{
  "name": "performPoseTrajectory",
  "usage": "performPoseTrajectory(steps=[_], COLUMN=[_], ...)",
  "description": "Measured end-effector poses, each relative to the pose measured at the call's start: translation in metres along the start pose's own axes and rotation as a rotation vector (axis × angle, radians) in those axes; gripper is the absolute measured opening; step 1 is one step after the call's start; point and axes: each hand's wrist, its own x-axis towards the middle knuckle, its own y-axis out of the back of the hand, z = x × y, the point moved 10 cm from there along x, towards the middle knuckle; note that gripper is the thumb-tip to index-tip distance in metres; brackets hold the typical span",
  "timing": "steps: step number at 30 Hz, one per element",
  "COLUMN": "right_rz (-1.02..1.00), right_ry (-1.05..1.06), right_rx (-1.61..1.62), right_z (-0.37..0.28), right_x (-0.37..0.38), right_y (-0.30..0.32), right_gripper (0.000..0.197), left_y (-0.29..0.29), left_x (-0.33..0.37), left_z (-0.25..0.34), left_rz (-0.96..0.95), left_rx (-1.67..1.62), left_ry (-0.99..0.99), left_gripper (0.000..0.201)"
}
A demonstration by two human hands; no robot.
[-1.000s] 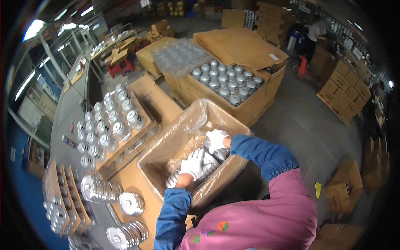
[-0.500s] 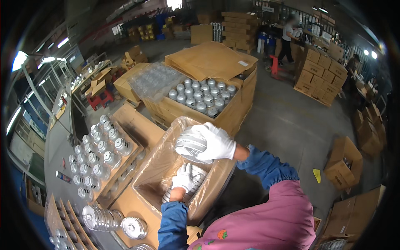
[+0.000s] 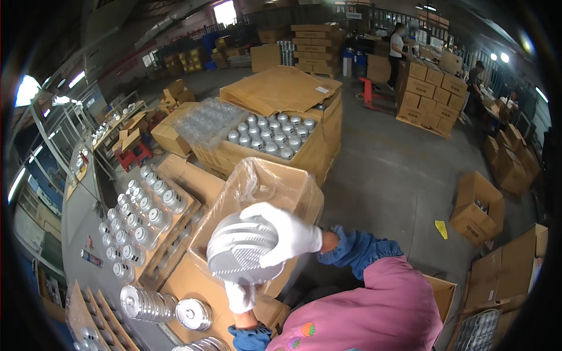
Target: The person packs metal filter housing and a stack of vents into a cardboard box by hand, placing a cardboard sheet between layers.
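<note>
A stack of round, pale grey discs (image 3: 239,250) is held up over the near part of a plastic-lined cardboard box (image 3: 288,186). The face toward me is perforated with small holes. My gloved right hand (image 3: 288,235) grips the stack from its right side, with the thumb across the perforated face. My gloved left hand (image 3: 240,297) is at the stack's lower edge; its fingers are hidden behind the discs. The stack also hides much of the box's inside.
Left of the box, clear-and-silver containers (image 3: 140,219) stand in rows on cardboard. Shiny round lids (image 3: 194,315) lie stacked nearby. Beyond is a large carton (image 3: 331,131) of silver-topped pieces. Boxes on a pallet (image 3: 430,96) and a person (image 3: 397,50) are at the far right.
The right hand has brought the disc stack nearer and lower. My left hand has come up out of the box to the stack's lower edge. The view has shifted slightly.
</note>
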Motion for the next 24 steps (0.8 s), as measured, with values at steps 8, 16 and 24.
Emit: performPoseTrajectory(steps=[8,16,24], right_rz=[-0.168,-0.404,-0.431], right_ry=[0.278,-0.17,0.056], right_rx=[-0.144,0.459,0.378], right_z=[-0.042,-0.012,-0.013], right_x=[-0.025,-0.045,-0.066], right_y=[-0.133,-0.195,-0.215], right_gripper=[0.075,0.052,0.044], left_y=[0.057,0.039,0.099], left_x=[-0.093,-0.12,-0.167], left_z=[0.029,0.049,0.054], left_rz=[0.365,-0.013,0.677], left_rx=[-0.442,-1.481,1.056], left_ry=[-0.306,-0.272,-0.206], left_gripper=[0.068,0.065,0.045])
